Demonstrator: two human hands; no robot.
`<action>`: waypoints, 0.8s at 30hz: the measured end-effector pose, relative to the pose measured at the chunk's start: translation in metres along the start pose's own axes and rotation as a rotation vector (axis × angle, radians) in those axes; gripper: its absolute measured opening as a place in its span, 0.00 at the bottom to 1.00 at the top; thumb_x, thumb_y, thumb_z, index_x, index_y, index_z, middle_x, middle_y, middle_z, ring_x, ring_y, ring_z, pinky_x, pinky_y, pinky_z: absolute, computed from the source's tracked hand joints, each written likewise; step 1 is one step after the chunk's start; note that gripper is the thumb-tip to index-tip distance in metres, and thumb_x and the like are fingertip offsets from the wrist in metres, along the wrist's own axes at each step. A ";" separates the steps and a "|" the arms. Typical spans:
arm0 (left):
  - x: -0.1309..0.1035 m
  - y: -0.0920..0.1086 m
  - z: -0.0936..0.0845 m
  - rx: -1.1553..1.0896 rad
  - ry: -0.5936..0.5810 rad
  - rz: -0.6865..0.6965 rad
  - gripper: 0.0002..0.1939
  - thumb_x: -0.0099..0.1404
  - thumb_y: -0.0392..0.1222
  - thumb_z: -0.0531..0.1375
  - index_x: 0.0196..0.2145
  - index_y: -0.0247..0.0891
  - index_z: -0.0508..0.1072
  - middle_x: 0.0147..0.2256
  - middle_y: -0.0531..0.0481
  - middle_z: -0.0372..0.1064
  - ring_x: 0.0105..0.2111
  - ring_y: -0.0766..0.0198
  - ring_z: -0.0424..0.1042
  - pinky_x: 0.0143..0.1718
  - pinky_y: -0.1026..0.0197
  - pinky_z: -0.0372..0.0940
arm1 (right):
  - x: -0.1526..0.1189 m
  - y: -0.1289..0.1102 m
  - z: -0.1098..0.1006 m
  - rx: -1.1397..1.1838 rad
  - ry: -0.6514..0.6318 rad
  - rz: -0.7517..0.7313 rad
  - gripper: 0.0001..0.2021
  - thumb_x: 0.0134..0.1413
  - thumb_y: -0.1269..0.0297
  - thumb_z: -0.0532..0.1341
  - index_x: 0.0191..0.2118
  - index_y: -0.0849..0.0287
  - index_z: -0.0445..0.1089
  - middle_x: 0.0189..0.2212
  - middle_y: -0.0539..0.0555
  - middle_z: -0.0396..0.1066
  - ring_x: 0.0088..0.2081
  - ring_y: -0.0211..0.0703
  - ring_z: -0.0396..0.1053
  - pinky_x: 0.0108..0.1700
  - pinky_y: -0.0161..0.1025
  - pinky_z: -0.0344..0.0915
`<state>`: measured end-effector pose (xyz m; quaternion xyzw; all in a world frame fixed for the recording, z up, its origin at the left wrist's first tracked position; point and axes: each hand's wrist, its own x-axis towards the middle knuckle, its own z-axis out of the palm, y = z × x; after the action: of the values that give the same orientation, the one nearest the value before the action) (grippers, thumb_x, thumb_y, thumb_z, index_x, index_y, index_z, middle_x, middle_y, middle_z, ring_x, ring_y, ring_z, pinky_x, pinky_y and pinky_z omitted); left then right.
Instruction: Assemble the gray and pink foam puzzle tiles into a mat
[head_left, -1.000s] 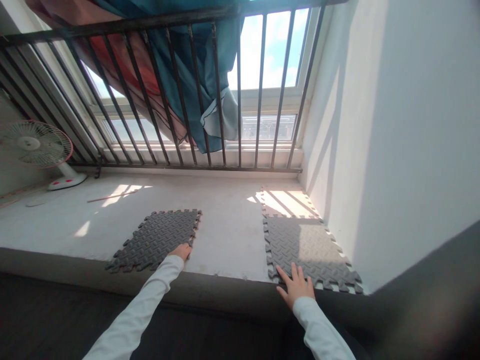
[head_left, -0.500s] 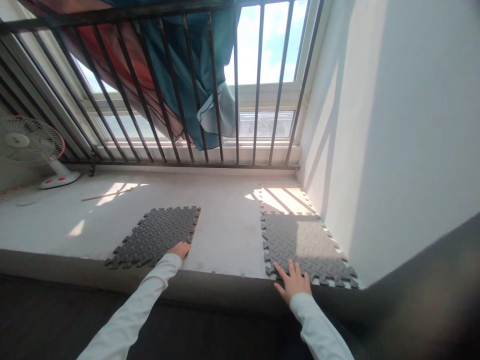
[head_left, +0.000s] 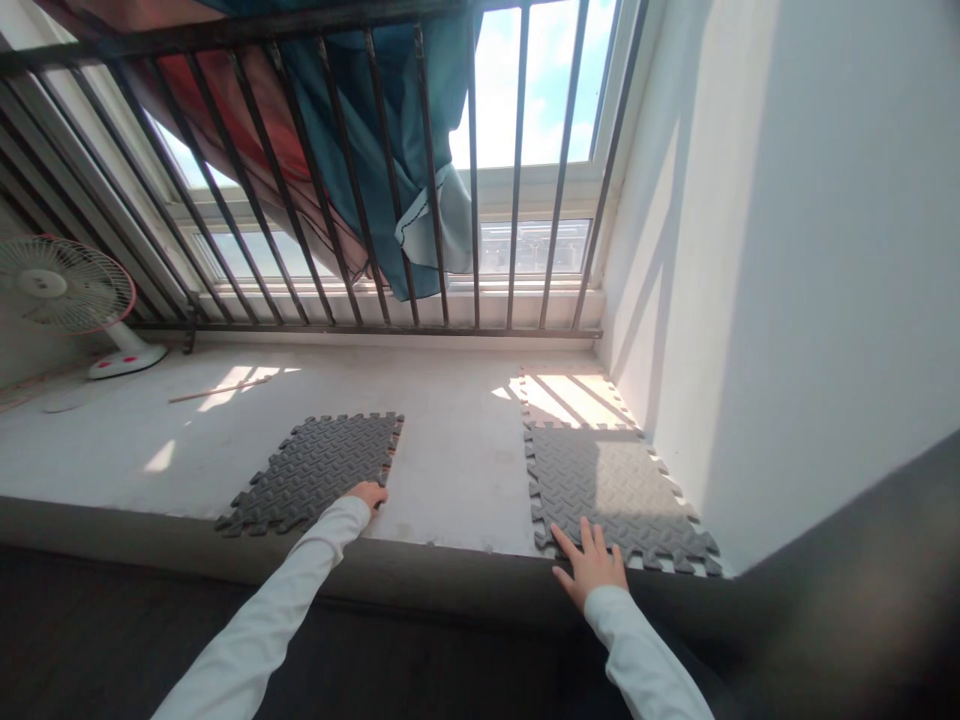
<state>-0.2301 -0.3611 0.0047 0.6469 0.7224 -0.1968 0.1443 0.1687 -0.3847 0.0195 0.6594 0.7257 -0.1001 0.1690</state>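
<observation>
Left mat [head_left: 322, 465], grey foam, flat on white ledge [head_left: 457, 450]; fan [head_left: 64, 285] stands farther left. Left hand [head_left: 367, 495] curled closed on the mat's near right corner. Hands well apart, ledge showing between. Grey right mat [head_left: 615, 480]: right hand [head_left: 592, 565] open, fingers spread on near edge. Pale mat [head_left: 570, 400] adjoins behind, partly sunlit.

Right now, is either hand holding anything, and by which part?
The left hand appears to grip the left mat at its near right corner. The right hand lies spread on the right mat, gripping nothing.
</observation>
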 end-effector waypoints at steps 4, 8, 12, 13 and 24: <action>-0.001 0.001 -0.001 -0.005 0.002 0.005 0.18 0.49 0.28 0.55 0.38 0.40 0.70 0.43 0.49 0.66 0.45 0.59 0.62 0.47 0.62 0.53 | 0.000 0.000 -0.001 0.004 -0.007 0.003 0.28 0.48 0.55 0.52 0.56 0.37 0.42 0.61 0.53 0.38 0.60 0.52 0.34 0.55 0.52 0.39; -0.001 0.002 -0.001 -0.025 0.010 -0.004 0.18 0.47 0.27 0.55 0.36 0.41 0.71 0.41 0.49 0.67 0.44 0.59 0.63 0.46 0.62 0.55 | -0.001 0.000 -0.002 0.002 -0.015 0.004 0.28 0.48 0.56 0.52 0.56 0.38 0.42 0.61 0.53 0.38 0.60 0.52 0.34 0.55 0.52 0.39; 0.001 0.003 -0.002 -0.051 0.010 -0.005 0.18 0.45 0.26 0.56 0.34 0.41 0.71 0.40 0.50 0.68 0.43 0.59 0.64 0.44 0.62 0.56 | -0.001 0.001 0.000 0.002 -0.008 0.008 0.28 0.48 0.55 0.52 0.56 0.37 0.42 0.61 0.53 0.37 0.59 0.52 0.34 0.55 0.52 0.39; 0.002 0.002 -0.002 -0.057 0.008 -0.006 0.18 0.44 0.26 0.56 0.34 0.41 0.72 0.39 0.50 0.68 0.43 0.59 0.64 0.44 0.62 0.56 | -0.001 0.001 0.001 0.004 -0.003 0.007 0.28 0.48 0.55 0.52 0.56 0.37 0.42 0.61 0.53 0.38 0.59 0.52 0.35 0.55 0.52 0.39; 0.004 -0.009 -0.017 -0.165 0.220 -0.012 0.14 0.53 0.32 0.53 0.38 0.41 0.70 0.45 0.49 0.65 0.45 0.64 0.63 0.47 0.66 0.55 | 0.000 0.001 0.001 0.005 -0.005 0.002 0.28 0.48 0.56 0.52 0.56 0.38 0.42 0.61 0.54 0.37 0.59 0.53 0.34 0.55 0.53 0.39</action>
<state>-0.2385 -0.3507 0.0184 0.6464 0.7513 -0.0656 0.1159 0.1694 -0.3851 0.0188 0.6604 0.7243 -0.1031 0.1692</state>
